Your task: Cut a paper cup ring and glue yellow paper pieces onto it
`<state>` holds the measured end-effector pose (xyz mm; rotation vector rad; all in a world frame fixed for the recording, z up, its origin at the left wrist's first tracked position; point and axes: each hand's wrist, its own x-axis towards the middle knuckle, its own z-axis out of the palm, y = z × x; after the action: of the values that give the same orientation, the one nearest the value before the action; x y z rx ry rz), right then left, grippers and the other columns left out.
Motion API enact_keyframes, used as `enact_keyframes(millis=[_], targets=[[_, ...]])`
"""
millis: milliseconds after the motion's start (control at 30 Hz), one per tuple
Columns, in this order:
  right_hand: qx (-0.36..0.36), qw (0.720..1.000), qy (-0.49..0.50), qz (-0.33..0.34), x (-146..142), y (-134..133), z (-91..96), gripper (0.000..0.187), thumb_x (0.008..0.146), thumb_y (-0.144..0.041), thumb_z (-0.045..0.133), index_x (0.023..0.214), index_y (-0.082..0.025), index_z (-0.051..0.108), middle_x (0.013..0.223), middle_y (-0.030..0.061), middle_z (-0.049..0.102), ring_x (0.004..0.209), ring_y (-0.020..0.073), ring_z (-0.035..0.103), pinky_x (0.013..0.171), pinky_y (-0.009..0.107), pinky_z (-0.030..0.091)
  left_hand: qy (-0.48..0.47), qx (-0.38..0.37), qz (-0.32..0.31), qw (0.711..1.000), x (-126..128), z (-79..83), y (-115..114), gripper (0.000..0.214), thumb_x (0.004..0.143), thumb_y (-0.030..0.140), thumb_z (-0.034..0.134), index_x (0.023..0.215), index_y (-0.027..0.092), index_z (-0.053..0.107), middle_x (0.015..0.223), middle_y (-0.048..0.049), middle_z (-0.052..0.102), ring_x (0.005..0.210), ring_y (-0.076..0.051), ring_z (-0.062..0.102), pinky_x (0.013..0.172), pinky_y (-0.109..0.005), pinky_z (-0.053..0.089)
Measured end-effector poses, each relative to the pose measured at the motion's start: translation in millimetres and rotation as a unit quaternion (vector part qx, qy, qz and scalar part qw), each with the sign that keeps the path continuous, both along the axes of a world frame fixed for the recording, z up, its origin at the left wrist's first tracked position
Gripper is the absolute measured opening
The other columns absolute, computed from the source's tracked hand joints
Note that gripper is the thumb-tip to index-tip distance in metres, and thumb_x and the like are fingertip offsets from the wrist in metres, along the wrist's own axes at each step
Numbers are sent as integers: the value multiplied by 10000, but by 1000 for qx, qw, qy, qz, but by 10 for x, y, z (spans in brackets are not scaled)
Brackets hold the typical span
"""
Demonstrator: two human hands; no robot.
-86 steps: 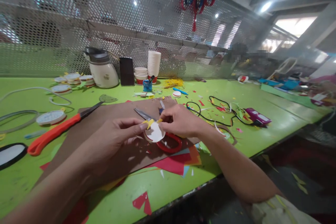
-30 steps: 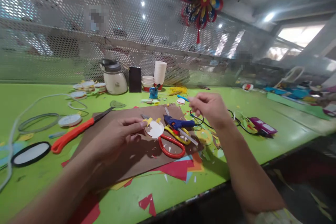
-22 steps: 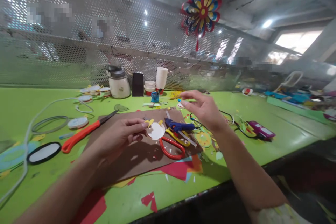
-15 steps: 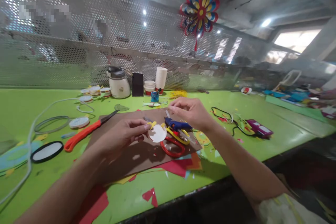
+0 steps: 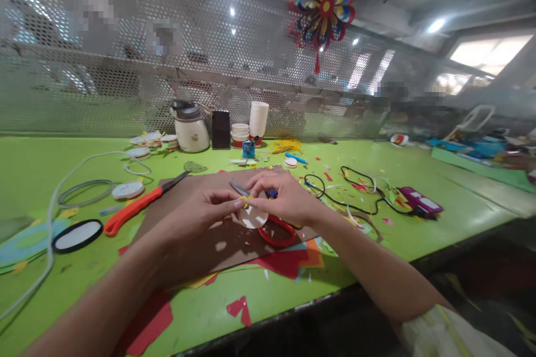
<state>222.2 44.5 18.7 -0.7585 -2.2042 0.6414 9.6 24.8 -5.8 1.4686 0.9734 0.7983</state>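
Observation:
Over the brown cardboard, my left hand (image 5: 211, 206) is closed, its thumb and fingers pinching a small yellow paper piece (image 5: 245, 201) at the top of a white disc (image 5: 254, 219). From the other side, my right hand (image 5: 287, 192) comes in closed, thumb and fingertips on the same yellow piece. Red-handled scissors (image 5: 280, 237) lie beneath, partly covered by the disc and my right hand. A bit of a blue tool (image 5: 272, 193) shows behind my right fingers; the rest of it is hidden.
Brown cardboard (image 5: 196, 256) lies on the green table. An orange-handled knife (image 5: 134, 211) and a black-rimmed oval (image 5: 77, 236) are to the left. Behind stand a jug (image 5: 191, 134), a phone (image 5: 220, 129) and paper cups (image 5: 258, 120). A purple device (image 5: 419, 202) with a black cord lies right.
My right hand has moved left and down from above the blue tool to the yellow piece at the disc. My left hand still holds on near the same place.

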Motion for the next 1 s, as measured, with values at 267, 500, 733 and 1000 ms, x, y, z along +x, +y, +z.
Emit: enact_keyframes(millis=[267,500,733,1000], targets=[[-56,997,60,-3,43,-16,-22,111,793,-173,664,686,-195,644,946,74,715,919,197,649,848,372,494,-79,-80,11,994,37,-9,10,188,792,380,768,808,193,785,710,1,694,653,-98,572,614,-194,440],[-150,980,130,2,251,138,29,100,779,-278,682,755,-190,641,987,86,722,906,192,672,841,388,531,-99,-79,16,992,22,0,17,138,788,317,775,786,179,780,732,-18,712,653,-99,577,607,-190,437],[-263,957,118,18,286,21,39,66,722,-208,752,718,-183,691,1019,74,732,845,171,678,807,347,534,-81,-14,87,993,-26,115,23,190,692,344,831,745,166,792,708,-37,694,634,-121,543,585,-224,419],[-359,922,147,-15,45,-78,-135,79,711,-194,770,689,-190,694,642,-12,688,603,131,644,633,292,539,-77,7,96,992,-82,140,40,176,686,356,837,724,189,797,638,2,637,589,-85,485,541,-186,389]])
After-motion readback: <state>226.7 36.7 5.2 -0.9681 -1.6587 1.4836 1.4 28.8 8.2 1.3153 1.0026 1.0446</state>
